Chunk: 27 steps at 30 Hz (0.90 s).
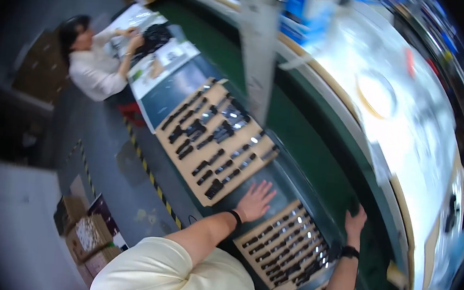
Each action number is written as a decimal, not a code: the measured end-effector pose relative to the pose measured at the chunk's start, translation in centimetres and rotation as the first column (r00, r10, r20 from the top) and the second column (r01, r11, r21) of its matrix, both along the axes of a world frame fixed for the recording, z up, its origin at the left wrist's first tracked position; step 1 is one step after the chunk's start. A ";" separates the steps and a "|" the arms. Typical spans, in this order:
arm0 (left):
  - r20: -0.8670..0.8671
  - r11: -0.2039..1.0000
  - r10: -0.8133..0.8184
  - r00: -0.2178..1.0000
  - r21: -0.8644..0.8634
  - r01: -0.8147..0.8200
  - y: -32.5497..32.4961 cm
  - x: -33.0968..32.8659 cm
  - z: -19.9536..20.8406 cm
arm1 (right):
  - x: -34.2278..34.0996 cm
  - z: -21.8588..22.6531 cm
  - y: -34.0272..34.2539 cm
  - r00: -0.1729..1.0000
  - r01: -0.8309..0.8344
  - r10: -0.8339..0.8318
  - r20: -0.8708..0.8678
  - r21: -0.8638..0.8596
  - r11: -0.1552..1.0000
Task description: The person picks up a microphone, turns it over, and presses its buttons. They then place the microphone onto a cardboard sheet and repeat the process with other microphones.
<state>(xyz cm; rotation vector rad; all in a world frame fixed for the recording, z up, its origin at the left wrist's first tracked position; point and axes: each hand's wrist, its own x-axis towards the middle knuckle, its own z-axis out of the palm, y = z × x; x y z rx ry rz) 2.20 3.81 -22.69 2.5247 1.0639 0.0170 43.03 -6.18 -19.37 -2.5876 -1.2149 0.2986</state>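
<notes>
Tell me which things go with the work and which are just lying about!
Probably for the work:
Large board, beyond the left hand
Small board, left of the right hand
Black parts on both boards

Probably just lying about:
Cardboard boxes, lower left
Blue box, top

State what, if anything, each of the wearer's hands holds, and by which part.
The spread left hand holds nothing. Whether the right hand grips the small, blurred dark shape beside it cannot be told.

Your shirt [144,270] is pale yellow and your wristbands [350,252] black; you see tan boards [188,169], mostly black parts [214,189], a dark green strip [319,158], and floor tape [154,179] striped yellow and black.
</notes>
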 end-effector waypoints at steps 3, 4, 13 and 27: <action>0.024 0.999 0.021 0.999 -0.047 -0.020 0.1 -0.2 0.2 | 2.5 -3.0 2.5 0.997 0.065 -0.071 -0.032 -0.155 0.986; 0.009 0.997 0.069 0.998 -0.041 -0.068 0.0 0.0 0.4 | 3.3 -3.9 3.1 0.997 0.073 -0.077 -0.009 -0.195 0.978; 0.088 0.995 0.065 0.994 -0.083 -0.058 -0.1 -0.2 0.2 | 7.0 -9.4 6.7 0.997 0.032 -0.007 0.083 -0.308 0.951; 0.188 0.997 0.053 0.981 -0.070 -0.041 -0.2 -0.8 -0.8 | 1.9 0.3 3.7 0.935 0.005 -0.004 -0.354 0.002 1.000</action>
